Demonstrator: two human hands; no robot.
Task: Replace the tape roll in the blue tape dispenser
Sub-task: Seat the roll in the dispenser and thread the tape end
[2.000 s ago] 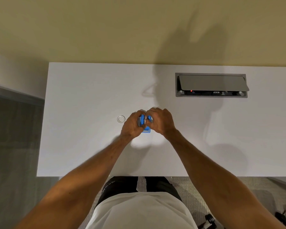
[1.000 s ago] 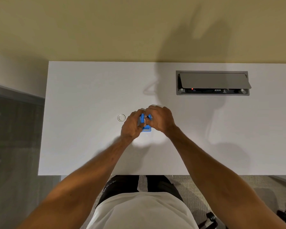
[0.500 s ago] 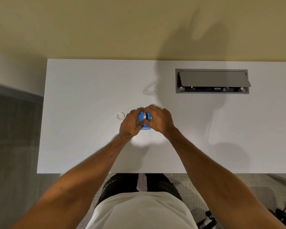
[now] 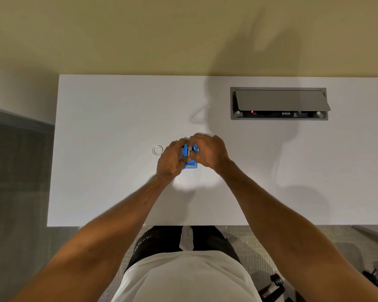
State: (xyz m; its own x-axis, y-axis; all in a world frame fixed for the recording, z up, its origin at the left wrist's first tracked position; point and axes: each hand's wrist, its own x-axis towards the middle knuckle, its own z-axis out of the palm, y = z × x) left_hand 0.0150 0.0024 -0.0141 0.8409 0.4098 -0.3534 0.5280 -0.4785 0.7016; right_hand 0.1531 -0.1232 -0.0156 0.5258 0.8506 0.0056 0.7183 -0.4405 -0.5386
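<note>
A small blue tape dispenser stands on the white desk in the middle, its cutter end toward me. My left hand grips its left side. My right hand closes over its right side and top, fingertips pinching between the two blue side walls. A pale strip shows between those walls; I cannot tell whether it is a tape roll. A clear ring, an empty-looking tape core, lies flat on the desk just left of my left hand.
A grey cable hatch with its lid propped open is set into the desk at the back right. The desk's left edge and front edge border grey floor. Chair wheels show at the bottom right.
Both hands stay clamped on the dispenser at the same spot; the fingers have shifted slightly over its top. The clear ring has not moved.
</note>
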